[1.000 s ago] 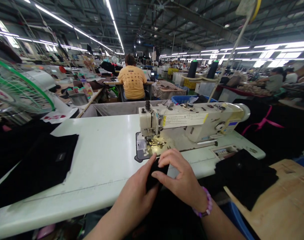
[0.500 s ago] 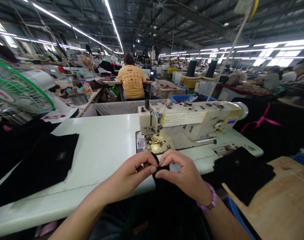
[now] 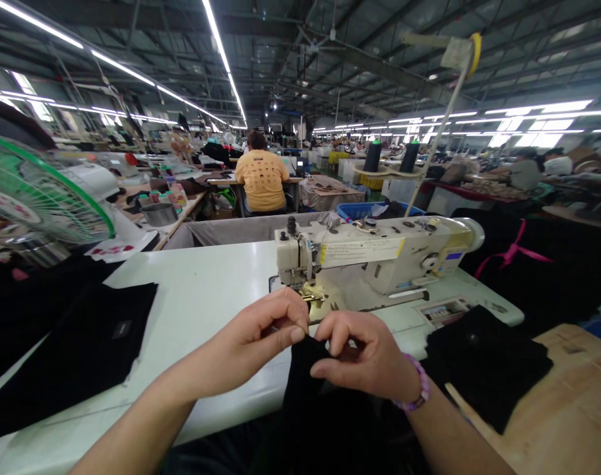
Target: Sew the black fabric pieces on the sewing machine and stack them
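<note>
Hands: left hand [image 3: 253, 346] and right hand [image 3: 367, 353] were closed narrowly, fingertips pinched on black fabric [image 3: 307, 379] | Place: fabric was held between both hands, its length hanging below them; sewing machine [image 3: 359, 257] stood just beyond | Risk: slippage could be caused by a slackened pinch under the hanging weight

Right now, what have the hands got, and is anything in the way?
Left hand, right hand pinching black cloth. Sewing machine ahead, apart from it.

bright, even light from long white fluorescent ceiling tubes [image 3: 217, 46]; wide-angle bowing at frame edges; black fabric garment [image 3: 305, 409] underexposed, detail lost.
</note>
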`<state>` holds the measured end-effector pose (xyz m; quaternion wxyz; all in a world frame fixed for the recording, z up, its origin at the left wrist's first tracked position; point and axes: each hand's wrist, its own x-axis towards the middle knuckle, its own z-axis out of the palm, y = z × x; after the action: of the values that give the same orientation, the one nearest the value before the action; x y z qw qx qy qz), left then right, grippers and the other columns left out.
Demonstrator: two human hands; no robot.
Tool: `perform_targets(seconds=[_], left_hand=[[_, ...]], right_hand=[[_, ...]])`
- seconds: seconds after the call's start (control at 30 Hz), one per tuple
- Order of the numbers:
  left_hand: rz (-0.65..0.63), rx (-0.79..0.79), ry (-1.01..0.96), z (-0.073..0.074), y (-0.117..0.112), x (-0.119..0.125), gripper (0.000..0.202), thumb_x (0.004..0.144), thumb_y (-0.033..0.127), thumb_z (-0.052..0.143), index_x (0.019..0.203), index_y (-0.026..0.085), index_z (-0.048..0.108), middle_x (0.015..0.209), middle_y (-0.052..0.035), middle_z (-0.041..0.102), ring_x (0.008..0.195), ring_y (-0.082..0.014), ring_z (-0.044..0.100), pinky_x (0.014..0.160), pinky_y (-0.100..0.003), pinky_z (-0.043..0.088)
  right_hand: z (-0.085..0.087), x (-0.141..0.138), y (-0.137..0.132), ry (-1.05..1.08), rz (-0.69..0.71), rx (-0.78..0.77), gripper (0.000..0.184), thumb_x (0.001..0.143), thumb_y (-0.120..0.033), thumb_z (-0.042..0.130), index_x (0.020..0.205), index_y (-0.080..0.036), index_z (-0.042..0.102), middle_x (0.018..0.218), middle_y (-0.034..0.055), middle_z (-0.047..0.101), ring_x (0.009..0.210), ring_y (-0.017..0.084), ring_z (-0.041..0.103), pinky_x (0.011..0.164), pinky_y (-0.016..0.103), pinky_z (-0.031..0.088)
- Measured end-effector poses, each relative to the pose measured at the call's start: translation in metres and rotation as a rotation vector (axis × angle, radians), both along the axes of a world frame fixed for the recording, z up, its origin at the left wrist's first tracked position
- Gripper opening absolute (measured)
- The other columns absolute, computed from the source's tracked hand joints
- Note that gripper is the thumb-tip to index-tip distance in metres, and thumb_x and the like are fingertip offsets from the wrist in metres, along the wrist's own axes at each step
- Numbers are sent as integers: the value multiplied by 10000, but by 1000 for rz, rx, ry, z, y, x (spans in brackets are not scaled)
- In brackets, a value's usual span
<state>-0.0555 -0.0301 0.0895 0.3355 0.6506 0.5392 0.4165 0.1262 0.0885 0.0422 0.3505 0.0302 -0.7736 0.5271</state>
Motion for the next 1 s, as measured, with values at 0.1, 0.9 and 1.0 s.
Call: perform_targets(seconds=[0.1, 0.9, 1.0], left_hand=[[18, -102, 2, 3, 1, -2, 244, 963, 419, 504, 905, 191, 569, 775, 22, 470, 707, -127, 423, 646, -246, 367], [582, 387, 259, -45, -17, 43, 111, 916, 233, 616, 957, 241, 718, 933, -26, 700, 859, -165, 651, 773, -268, 516], [655, 393, 197, -50, -22, 51, 147, 897, 232, 647, 1011, 261, 734, 983, -22, 726, 894, -177, 677, 816, -281, 537]], right_hand=[[-5, -2, 6, -234, 20, -190, 293, 784, -295, 806, 815, -182, 537, 649, -69, 496, 492, 36, 362, 454, 168, 266], [-14, -9, -9, -268, -121, -382, 320, 801, -446, 754, 858, -156, 633, 675, -20, 552, 580, 84, 442, 509, 198, 346], [-13, -7, -15, -263, -166, -260, 235, 881, -389, 647, 912, -158, 670, 628, -22, 532, 543, 88, 435, 480, 202, 336]])
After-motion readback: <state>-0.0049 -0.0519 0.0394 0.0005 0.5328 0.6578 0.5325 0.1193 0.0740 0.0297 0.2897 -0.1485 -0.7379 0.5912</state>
